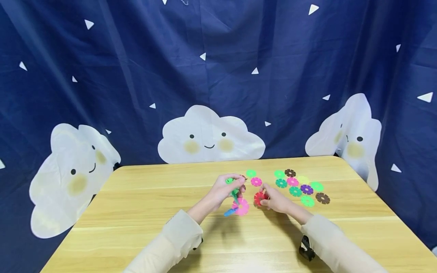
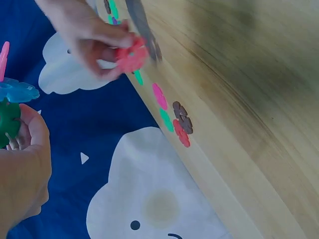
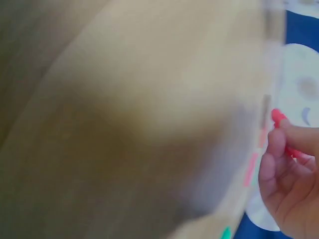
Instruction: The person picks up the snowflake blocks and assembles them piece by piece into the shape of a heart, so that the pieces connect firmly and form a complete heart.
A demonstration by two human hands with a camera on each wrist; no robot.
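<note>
My left hand (image 1: 218, 192) grips a joined piece of notched plastic discs above the table. In the left wrist view its green disc (image 2: 9, 122) sits between the fingers, with a blue disc (image 2: 20, 91) slotted on it. A pink disc (image 1: 243, 207) is at the piece's lower end in the head view. To the right, my right hand (image 1: 279, 201) pinches a single red disc (image 1: 258, 198) between thumb and fingers, apart from the joined piece. The right wrist view shows this red disc (image 3: 278, 117) edge-on, partly hidden by the fingers.
Loose discs lie flat on the wooden table (image 1: 136, 212): a pink one (image 1: 256, 182) and a light green one (image 1: 251, 173) beyond the hands. A cluster with purple (image 1: 306, 189), brown (image 1: 322, 198) and several others lies at the right. A blue curtain (image 1: 136, 57) hangs behind.
</note>
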